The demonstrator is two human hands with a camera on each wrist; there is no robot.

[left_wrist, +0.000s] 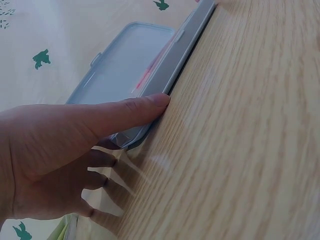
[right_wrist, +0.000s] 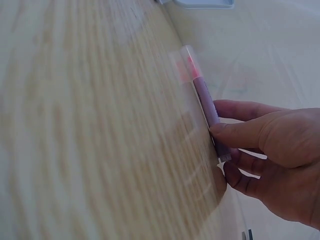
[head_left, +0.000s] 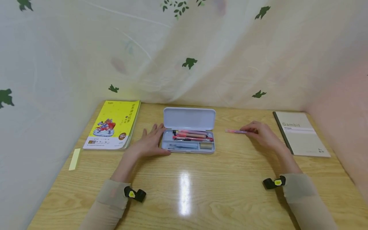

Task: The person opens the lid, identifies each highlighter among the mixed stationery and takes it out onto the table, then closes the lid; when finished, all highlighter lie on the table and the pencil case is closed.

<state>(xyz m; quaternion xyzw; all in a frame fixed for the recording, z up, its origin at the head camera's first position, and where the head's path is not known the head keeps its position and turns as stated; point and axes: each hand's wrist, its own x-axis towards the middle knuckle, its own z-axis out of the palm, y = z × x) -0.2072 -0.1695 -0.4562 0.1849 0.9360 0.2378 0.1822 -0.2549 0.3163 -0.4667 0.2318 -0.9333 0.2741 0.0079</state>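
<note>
A light-blue pencil case (head_left: 189, 118) lies with its lid raised. Several pens (head_left: 191, 135) fill its long compartment; a blue pen (head_left: 183, 145) and a grey-brown eraser-like block (head_left: 205, 146) lie in the front compartments. At the case's left end, my left hand (head_left: 149, 140) has its fingers extended, the thumb (left_wrist: 135, 111) touching the front wall and other fingertips down on the table. To the right of the case, my right hand (head_left: 263, 134) pinches a purple highlighter (right_wrist: 205, 97) between thumb and fingers, near one end. Its clear, pink-tipped end points toward the case, close over the tabletop.
At the left lies a yellow book (head_left: 115, 123), with a pale yellow strip (head_left: 74, 159) in front of it. A grey notebook (head_left: 303, 137) with a dark spine is at the right. White cloth with green birds (head_left: 189, 63) hangs behind the wooden table (head_left: 224, 185).
</note>
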